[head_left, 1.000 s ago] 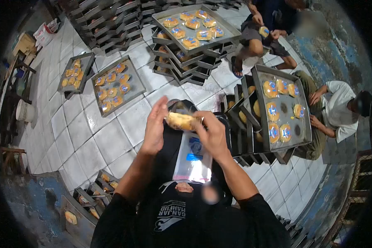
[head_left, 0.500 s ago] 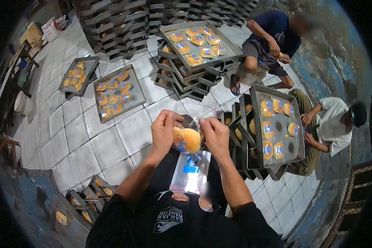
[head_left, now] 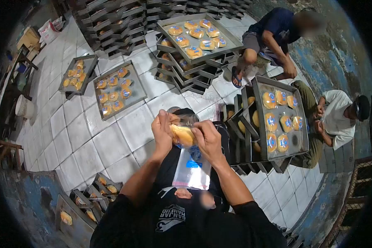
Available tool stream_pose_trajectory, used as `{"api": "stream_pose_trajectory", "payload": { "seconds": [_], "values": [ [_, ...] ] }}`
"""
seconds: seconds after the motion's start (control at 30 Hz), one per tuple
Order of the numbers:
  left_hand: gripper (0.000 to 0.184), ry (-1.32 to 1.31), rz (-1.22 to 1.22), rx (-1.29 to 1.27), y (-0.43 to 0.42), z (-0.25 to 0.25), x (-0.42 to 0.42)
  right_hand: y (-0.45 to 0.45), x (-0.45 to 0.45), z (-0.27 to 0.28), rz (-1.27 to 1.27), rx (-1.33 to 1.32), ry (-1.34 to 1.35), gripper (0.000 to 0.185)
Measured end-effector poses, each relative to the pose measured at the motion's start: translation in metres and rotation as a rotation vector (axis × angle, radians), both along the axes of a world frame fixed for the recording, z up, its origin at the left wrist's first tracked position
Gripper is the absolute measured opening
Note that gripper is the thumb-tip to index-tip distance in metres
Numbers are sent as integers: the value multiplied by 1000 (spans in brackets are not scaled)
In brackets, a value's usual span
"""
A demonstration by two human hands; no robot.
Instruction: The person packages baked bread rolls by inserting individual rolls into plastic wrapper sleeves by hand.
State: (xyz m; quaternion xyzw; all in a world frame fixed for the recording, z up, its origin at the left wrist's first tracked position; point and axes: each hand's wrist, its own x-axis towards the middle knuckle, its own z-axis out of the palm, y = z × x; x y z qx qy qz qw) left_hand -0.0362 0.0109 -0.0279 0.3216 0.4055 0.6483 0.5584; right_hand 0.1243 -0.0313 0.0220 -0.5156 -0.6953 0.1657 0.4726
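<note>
A golden bun (head_left: 183,136) in a clear plastic bag hangs between my two hands, above my lap. My left hand (head_left: 164,129) is closed on the bag's left side. On the other side my right hand (head_left: 208,138) pinches the bag near its top right corner. Below the bun, a stack of flat clear bags (head_left: 192,170) with blue print lies on my lap.
Metal trays of wrapped buns top two stacks, one ahead (head_left: 231,43) and one at right (head_left: 259,124). Two more trays (head_left: 140,96) (head_left: 87,80) stand on the tiles at left. Two people sit at the right. Another tray (head_left: 76,225) is at lower left.
The bun was blurred between my hands and now hangs bagged between them, tilted differently from half a second ago. Another bun has appeared on the right tray. The co-worker in dark clothes has lowered an arm.
</note>
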Motion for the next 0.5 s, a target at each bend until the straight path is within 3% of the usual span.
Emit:
{"api": "stream_pose_trajectory", "payload": {
  "seconds": [0.17, 0.23, 0.3, 0.33, 0.37, 0.43, 0.5],
  "values": [
    [36, 190, -93, 84, 9, 9, 7, 15, 6, 20, -45, 11, -11, 11],
    [28, 118, -103, 56, 11, 30, 4, 10, 5, 49, -41, 97, 27, 13],
    [28, 110, -123, -24, 3, 51, 0, 25, 16, 53, -63, 249, -260, 21],
    [27, 117, -96, -53, 10, 55, -1, 39, 25, 37, -77, -24, -3, 26],
    [27, 306, -41, 16, 8, 52, -4, 52, 34, 25, -87, -275, 260, 31],
    [27, 678, 102, 174, 13, 46, -18, 50, 41, 34, 23, -490, 420, 41],
    [26, 632, 30, 195, -13, 26, -32, 15, 36, 23, 74, -729, 600, 42]
  ]
}}
